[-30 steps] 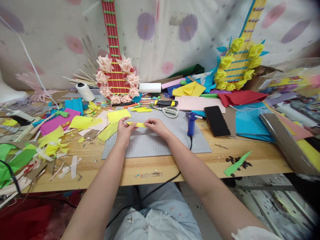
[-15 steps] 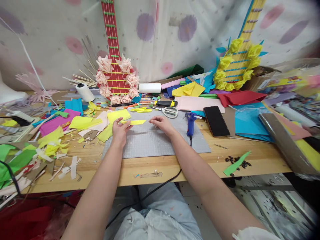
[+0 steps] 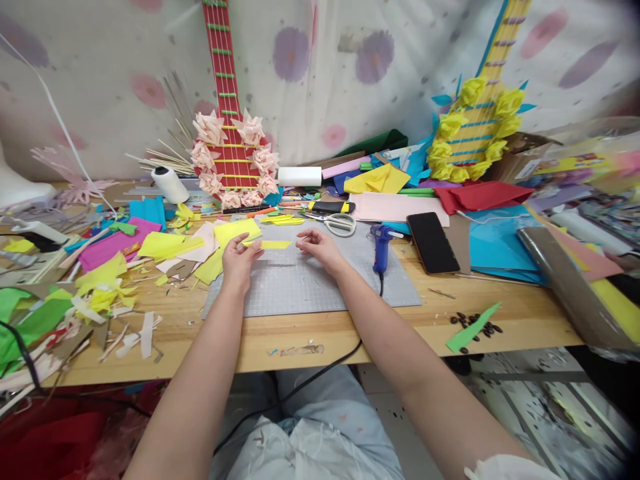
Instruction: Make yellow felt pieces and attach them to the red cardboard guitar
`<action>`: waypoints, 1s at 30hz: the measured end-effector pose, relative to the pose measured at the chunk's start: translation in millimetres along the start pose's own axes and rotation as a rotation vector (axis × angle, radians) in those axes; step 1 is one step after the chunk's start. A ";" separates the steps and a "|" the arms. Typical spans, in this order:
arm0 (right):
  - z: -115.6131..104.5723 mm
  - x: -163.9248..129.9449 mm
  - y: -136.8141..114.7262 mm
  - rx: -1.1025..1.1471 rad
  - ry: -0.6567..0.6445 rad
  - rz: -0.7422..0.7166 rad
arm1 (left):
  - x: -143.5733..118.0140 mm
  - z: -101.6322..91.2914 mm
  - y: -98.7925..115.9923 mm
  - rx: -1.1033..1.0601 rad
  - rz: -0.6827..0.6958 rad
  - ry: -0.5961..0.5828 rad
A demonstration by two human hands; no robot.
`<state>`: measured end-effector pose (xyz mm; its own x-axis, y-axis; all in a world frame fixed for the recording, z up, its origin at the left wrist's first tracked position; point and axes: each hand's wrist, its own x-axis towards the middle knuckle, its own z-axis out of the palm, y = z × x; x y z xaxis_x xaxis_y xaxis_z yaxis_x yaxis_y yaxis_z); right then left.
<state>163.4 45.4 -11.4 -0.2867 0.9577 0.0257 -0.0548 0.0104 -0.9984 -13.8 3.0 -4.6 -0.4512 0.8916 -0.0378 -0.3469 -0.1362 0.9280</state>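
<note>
A long wooden table (image 3: pixel 350 333) ran across the scene, crowded with craft litter. On its near middle lay a grey cutting mat (image 3: pixel 320 283). At the far edge a red paper guitar (image 3: pixel 227 127) ringed with pink flowers leaned against a spotted cloth, and far to the right stood a yellow guitar (image 3: pixel 475 127) with yellow flowers. A heap of green, yellow and pink paper scraps (image 3: pixel 75 280) covered the left of the table; blue paper (image 3: pixel 500 243) and a red sheet (image 3: pixel 480 195) lay on the right.

A black phone (image 3: pixel 433 242) lay just right of the mat, with a blue glue gun (image 3: pixel 383 247) resting on the mat's right edge. White-handled scissors (image 3: pixel 337 223) lay at the mat's far edge, and a white spool of thread (image 3: pixel 170 183) stood further left. A green strip (image 3: pixel 473 328) lay near the table's near right edge, on some small dark seeds.

The left hand (image 3: pixel 237 260) pinched the left end of a narrow yellow paper strip (image 3: pixel 270 245) between thumb and fingers, holding it just over the far part of the mat. The right hand (image 3: pixel 320 248) hovered just right of the strip, fingers loosely curled and apart, gripping nothing.
</note>
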 end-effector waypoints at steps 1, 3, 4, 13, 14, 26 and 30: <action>0.3 -1.3 -1.7 0.014 0.001 0.000 | -0.2 0.4 -0.4 0.011 0.000 -0.007; 4.6 -4.4 -4.9 0.039 -0.036 0.005 | -1.4 2.1 -1.8 0.039 0.000 -0.028; 7.9 -5.8 -6.1 0.053 -0.070 0.007 | -2.2 3.2 -2.7 0.054 0.001 -0.038; 17.0 -3.1 0.0 0.001 -0.097 0.062 | -6.3 4.5 0.6 0.099 -0.043 -0.071; 14.9 -2.0 1.0 -0.005 -0.066 0.065 | -6.2 4.0 1.7 0.109 -0.055 -0.073; 6.9 1.5 2.9 0.024 -0.022 0.118 | -4.0 1.6 3.6 0.130 -0.058 -0.054; 2.8 4.7 2.9 0.028 -0.012 0.112 | -2.9 6.7 4.4 0.139 -0.088 -0.052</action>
<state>159.2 49.2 -14.1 -0.3038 0.9489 -0.0856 -0.0485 -0.1051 -0.9933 -8.4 2.7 2.1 -0.3801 0.9190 -0.1051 -0.2640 0.0011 0.9645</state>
